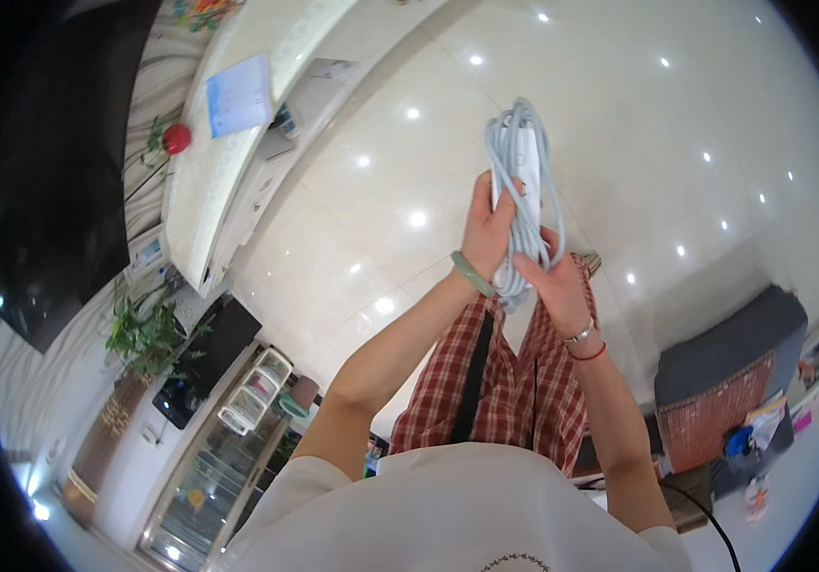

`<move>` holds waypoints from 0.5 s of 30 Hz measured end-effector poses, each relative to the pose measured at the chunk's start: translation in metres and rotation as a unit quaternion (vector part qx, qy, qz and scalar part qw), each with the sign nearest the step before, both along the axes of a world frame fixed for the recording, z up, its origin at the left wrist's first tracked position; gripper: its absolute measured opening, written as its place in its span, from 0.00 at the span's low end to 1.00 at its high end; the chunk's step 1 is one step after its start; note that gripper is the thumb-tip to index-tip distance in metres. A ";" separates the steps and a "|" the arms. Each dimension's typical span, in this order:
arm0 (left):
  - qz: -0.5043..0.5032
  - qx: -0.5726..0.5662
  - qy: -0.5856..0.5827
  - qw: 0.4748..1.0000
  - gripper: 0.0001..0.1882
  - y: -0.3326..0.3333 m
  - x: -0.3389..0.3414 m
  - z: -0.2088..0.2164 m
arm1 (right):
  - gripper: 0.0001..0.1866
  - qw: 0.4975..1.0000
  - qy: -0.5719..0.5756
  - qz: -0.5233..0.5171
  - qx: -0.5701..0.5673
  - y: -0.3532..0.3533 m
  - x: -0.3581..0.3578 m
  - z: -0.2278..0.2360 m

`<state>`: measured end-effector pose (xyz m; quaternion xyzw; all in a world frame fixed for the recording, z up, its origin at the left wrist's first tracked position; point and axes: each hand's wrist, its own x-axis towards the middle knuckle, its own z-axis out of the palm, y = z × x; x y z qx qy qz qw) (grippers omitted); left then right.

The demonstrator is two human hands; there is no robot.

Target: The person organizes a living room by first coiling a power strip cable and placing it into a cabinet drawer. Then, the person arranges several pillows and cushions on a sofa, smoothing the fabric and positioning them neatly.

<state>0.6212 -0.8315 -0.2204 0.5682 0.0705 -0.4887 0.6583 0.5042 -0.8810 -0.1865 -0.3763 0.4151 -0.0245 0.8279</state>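
Observation:
Out in front of my body, both hands hold a white power strip (527, 157) with its pale grey cord (524, 238) coiled lengthwise around it. My left hand (491, 227), with a green bangle at the wrist, is closed around the strip's left side, its thumb lying over the front. Lower on the right, my right hand (556, 281) grips the bundle near its bottom end, thumb across the cord loops. Some of its fingers are hidden behind the bundle. Cord loops stick out past the strip's top end.
A long white cabinet (228, 181) runs along the left, with a blue-and-white booklet (240, 95) on top. Beyond it hangs a large black screen (57, 162). A leafy plant (142, 329) stands lower left. At right is a dark grey seat (733, 343) with a brown woven mat (714, 410).

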 end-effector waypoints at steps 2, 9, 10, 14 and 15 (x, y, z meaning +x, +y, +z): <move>0.026 -0.054 0.089 0.994 0.26 0.005 0.017 0.014 | 0.31 1.000 -0.001 -0.001 -0.020 -0.002 0.012 0.005; -0.041 0.003 -0.002 0.999 0.40 0.021 0.034 0.014 | 0.33 0.968 0.042 0.162 -0.185 -0.007 0.038 0.012; -0.025 0.019 0.027 0.999 0.36 0.015 0.036 0.020 | 0.34 0.957 0.043 0.187 -0.217 -0.008 0.036 0.010; 0.043 0.067 0.097 0.992 0.22 -0.015 0.052 0.026 | 0.34 0.952 -0.012 0.147 -0.268 -0.028 0.043 -0.004; 0.066 0.067 0.120 0.988 0.22 -0.021 0.056 0.027 | 0.31 0.975 -0.009 0.124 -0.184 -0.036 0.043 0.000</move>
